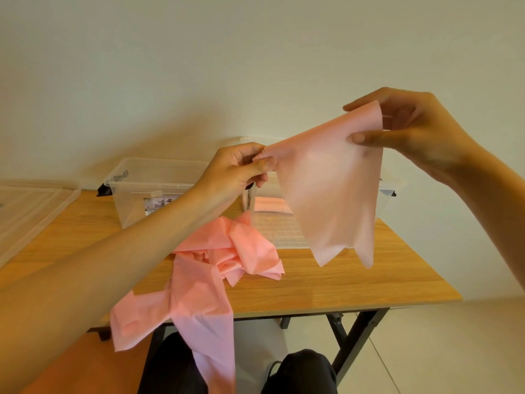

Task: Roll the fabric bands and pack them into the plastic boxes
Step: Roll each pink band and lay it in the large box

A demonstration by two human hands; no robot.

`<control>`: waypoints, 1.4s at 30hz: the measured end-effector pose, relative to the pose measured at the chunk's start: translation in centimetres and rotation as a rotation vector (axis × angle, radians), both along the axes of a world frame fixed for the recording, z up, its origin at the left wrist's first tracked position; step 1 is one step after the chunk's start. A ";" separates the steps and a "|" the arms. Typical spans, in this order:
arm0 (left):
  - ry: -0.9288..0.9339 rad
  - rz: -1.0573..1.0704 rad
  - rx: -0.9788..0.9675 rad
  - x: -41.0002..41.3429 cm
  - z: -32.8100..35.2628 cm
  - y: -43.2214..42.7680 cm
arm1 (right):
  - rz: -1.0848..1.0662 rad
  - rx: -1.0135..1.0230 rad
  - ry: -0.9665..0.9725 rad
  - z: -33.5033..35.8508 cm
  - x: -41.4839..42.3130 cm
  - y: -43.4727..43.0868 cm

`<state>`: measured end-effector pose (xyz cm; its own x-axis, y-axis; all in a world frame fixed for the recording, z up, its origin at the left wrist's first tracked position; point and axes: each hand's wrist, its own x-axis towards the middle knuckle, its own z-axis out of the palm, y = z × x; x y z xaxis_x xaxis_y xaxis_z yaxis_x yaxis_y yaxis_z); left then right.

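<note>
One pink band point(329, 200) hangs pinched between my left hand point(241, 169) and my right hand point(417, 132). Below my grip lies a pink heap point(227, 251).

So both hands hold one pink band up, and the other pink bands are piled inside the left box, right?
No. The head view shows the other pink bands heaped on the table, not inside the left box. The left hand and right hand do hold one pink band up.

I read the pink band point(326, 189) above the table point(355, 280) as thin, matt, slightly see-through cloth. The tabletop looks like smooth wood with a faint sheen, and its legs point(360, 335) like dull black metal. The boxes point(133, 200) at its back edge are clear, glossy plastic.
</note>
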<state>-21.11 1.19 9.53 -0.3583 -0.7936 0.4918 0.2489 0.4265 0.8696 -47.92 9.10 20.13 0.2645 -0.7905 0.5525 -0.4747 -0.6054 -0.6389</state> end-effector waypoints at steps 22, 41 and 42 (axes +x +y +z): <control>-0.272 0.094 -0.247 0.0 -1.1 -0.1 | -0.045 0.068 0.009 -1.5 0.9 -0.7; -0.367 0.187 -0.368 0.3 -1.5 -0.4 | -0.117 0.037 -0.004 -2.7 1.1 -0.9; -0.361 0.205 -0.378 0.3 -1.4 -0.5 | -0.117 0.043 -0.008 -2.8 1.2 -0.9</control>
<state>-20.77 0.71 8.09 -0.4134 -0.6572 0.6302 -0.1573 0.7332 0.6615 -46.76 8.18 17.33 0.1651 -0.8387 0.5190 -0.5352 -0.5182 -0.6671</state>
